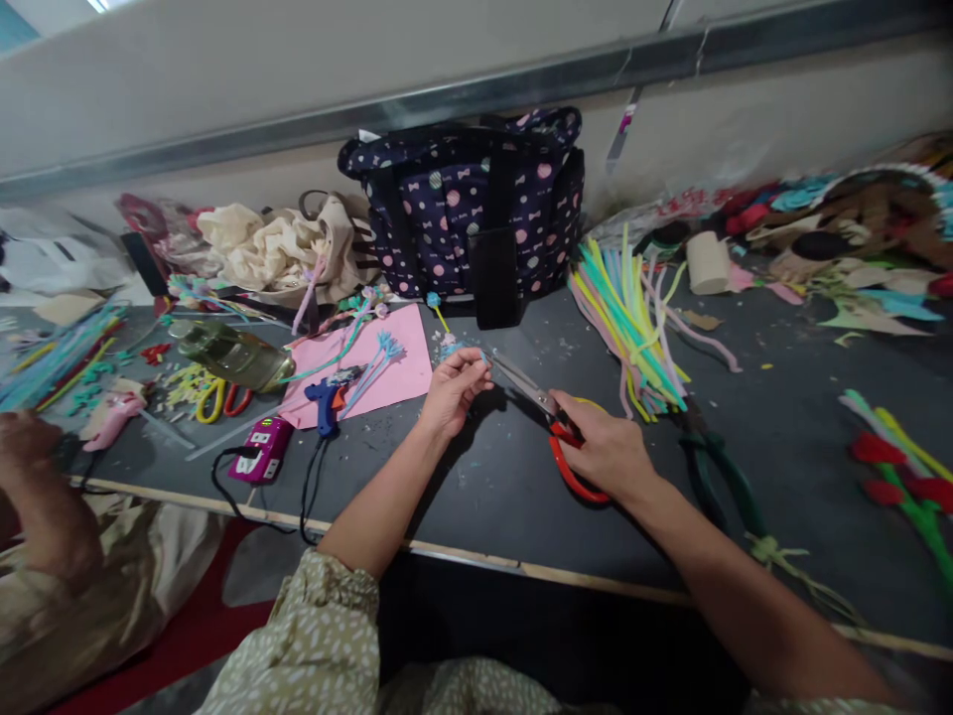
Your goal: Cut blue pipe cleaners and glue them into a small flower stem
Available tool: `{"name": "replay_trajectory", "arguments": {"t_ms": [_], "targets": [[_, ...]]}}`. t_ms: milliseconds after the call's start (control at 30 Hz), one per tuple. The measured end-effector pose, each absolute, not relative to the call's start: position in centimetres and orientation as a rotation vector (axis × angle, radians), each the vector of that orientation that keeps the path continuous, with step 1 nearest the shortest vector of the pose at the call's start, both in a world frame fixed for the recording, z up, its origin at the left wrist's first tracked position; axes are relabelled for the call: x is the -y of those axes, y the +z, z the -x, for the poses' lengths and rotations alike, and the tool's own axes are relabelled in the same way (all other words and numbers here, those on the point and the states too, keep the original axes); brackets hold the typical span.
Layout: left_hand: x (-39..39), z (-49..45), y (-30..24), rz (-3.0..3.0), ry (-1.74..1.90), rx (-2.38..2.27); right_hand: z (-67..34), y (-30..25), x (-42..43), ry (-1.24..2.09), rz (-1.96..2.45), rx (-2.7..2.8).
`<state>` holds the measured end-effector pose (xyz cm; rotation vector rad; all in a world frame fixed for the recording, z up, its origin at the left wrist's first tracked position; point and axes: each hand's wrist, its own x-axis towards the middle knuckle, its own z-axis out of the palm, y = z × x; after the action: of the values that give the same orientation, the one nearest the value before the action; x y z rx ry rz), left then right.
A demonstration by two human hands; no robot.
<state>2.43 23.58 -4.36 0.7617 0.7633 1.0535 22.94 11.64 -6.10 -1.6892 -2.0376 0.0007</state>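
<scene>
My left hand (454, 387) pinches a small blue fuzzy piece (456, 348) just above the dark table (804, 417). In my right hand (607, 447) are red-handled scissors (555, 427), fingers through the loops. Their blades (517, 377) point left toward the blue piece and come close to it. Both hands work at the table's middle, in front of a dotted navy bag (476, 199).
A pink sheet (402, 372) with a blue glue gun (328, 397) and a magenta plug box (260, 449) lie left. Bundled pipe cleaners (632, 318) and green pliers (726, 472) lie right. Another person's arm (34, 487) is at far left. Red and green stems (904, 482) sit far right.
</scene>
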Motion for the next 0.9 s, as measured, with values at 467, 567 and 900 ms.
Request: {"name": "replay_trajectory", "arguments": {"t_ms": [467,567,900], "targets": [[-23.39,-2.62,-4.19,-0.733,1.040,-0.746,-22.97,-6.54,-11.44,-0.040,1.741,2.120],[-23.40,-2.62,-4.34,-0.744,1.037,-0.741,-22.99,-6.66,-11.45,-0.052,1.742,2.128],[-23.19,-2.64,-4.55,-0.877,1.102,-0.762,-22.98,-6.55,-11.46,-0.046,1.761,2.148]]}}
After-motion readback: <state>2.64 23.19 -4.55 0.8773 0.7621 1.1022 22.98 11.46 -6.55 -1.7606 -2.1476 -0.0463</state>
